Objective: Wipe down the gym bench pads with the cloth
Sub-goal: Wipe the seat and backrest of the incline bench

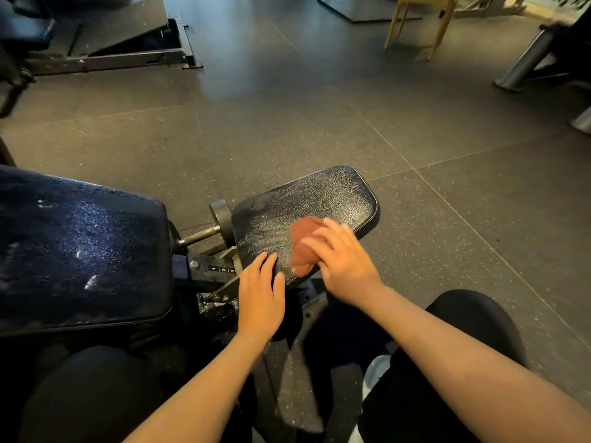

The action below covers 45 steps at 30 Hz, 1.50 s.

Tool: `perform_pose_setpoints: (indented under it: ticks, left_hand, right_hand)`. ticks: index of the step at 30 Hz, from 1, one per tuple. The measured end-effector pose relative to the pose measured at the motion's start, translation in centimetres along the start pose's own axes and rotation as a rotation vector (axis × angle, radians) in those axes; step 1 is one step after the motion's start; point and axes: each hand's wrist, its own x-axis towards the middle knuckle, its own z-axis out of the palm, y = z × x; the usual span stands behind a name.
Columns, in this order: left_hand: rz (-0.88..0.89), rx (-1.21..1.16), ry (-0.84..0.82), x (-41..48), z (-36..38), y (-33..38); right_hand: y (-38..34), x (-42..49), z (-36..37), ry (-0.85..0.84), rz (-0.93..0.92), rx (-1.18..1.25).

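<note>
A small black seat pad (323,199) of the gym bench lies in the middle, its cracked surface streaked with wet marks. A reddish-brown cloth (302,244) lies on the pad's near part. My right hand (339,254) presses on the cloth with its fingers spread, slightly blurred. My left hand (260,292) rests flat on the pad's near left corner, fingers straight. To the left sits the larger dark back pad (80,247), speckled with droplets and pale smears.
Between the two pads are a round knob (220,219) on a metal bar and a numbered adjustment bracket (224,270). Rubber floor tiles surround the bench. A machine frame (105,59) stands far left, yellow stool legs (415,24) far right. My dark-clad knees are at the bottom.
</note>
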Motion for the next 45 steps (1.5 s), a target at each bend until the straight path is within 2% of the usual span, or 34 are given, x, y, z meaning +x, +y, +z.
perform_pose_setpoints:
  ticks: [2,4,6,8,12,14,16,18,20,23,25,27,29,31,33,36,38,40,42,44,45]
  left_hand:
    - [-0.025,-0.066,-0.009,-0.2,-0.4,-0.1]
    - [-0.086,-0.126,-0.004,-0.2,-0.6,0.1]
    - [-0.13,-0.181,0.007,-0.2,-0.9,0.2]
    - [-0.162,-0.225,0.004,-0.2,-1.2,0.3]
    - [-0.118,-0.186,-0.035,-0.3,-1.5,0.3]
    - [-0.13,-0.15,-0.07,-0.2,-1.7,0.0]
    - [-0.14,-0.136,-0.074,-0.2,-1.8,0.0]
    - [-0.154,-0.156,-0.057,-0.3,-1.9,0.4]
    - [-0.178,-0.2,-0.038,-0.1,-1.7,0.4]
    - [-0.201,-0.229,-0.047,0.6,-1.1,-0.2]
    - [-0.193,-0.214,-0.04,0.6,-1.2,-0.1]
    - [-0.174,-0.181,-0.035,0.4,-1.8,0.5]
    - [-0.177,-0.159,-0.047,0.3,-1.9,0.5]
    - [-0.179,-0.167,-0.054,0.3,-2.0,0.3]
    - [-0.182,-0.182,-0.041,0.7,-2.2,0.5]
    - [-0.188,-0.228,-0.003,1.6,-2.2,0.7]
    - [-0.203,-0.245,0.003,2.2,-2.1,0.3]
    - [-0.21,-0.221,-0.022,2.7,-1.8,-0.2]
    - [-0.229,-0.166,-0.055,2.8,-1.5,-0.4]
    - [-0.228,-0.131,-0.064,3.0,-1.4,-0.8]
    - [-0.219,-0.124,-0.068,3.2,-1.4,-1.0]
  right_hand:
    - [0.6,0.5,-0.8,0.024,0.175,0.013]
    - [-0.7,0.9,-0.4,0.025,0.269,0.013]
    - [-2.8,0.5,1.2,0.016,0.204,0.023]
    - [-4.6,-0.1,3.1,-0.083,0.094,0.066]
    - [-5.2,0.0,3.9,-0.175,0.003,0.0]
    - [-4.3,0.8,2.9,-0.138,0.097,-0.021]
    - [-3.4,1.7,1.9,-0.087,0.268,-0.03]
    - [-4.0,2.2,1.4,-0.114,0.358,-0.07]
    - [-5.8,2.2,1.9,-0.208,0.278,-0.072]
    - [-7.6,1.5,3.1,-0.369,0.06,0.002]
    - [-6.6,2.0,2.8,-0.37,0.033,-0.015]
    - [-4.8,3.1,2.1,-0.26,0.097,-0.13]
    - [-3.2,4.2,1.0,-0.167,0.278,-0.208]
    - [-3.2,4.7,0.7,-0.196,0.379,-0.23]
    - [-4.8,4.6,1.4,-0.269,0.337,-0.21]
    - [-7.0,3.9,2.8,-0.435,0.118,-0.105]
    - [-6.7,3.9,3.0,-0.491,0.042,-0.091]
    - [-5.2,4.7,2.5,-0.409,0.057,-0.141]
    - [-3.4,5.9,1.8,-0.279,0.182,-0.22]
    - [-3.0,6.8,1.7,-0.243,0.331,-0.255]
    - [-3.5,7.0,2.0,-0.25,0.346,-0.26]
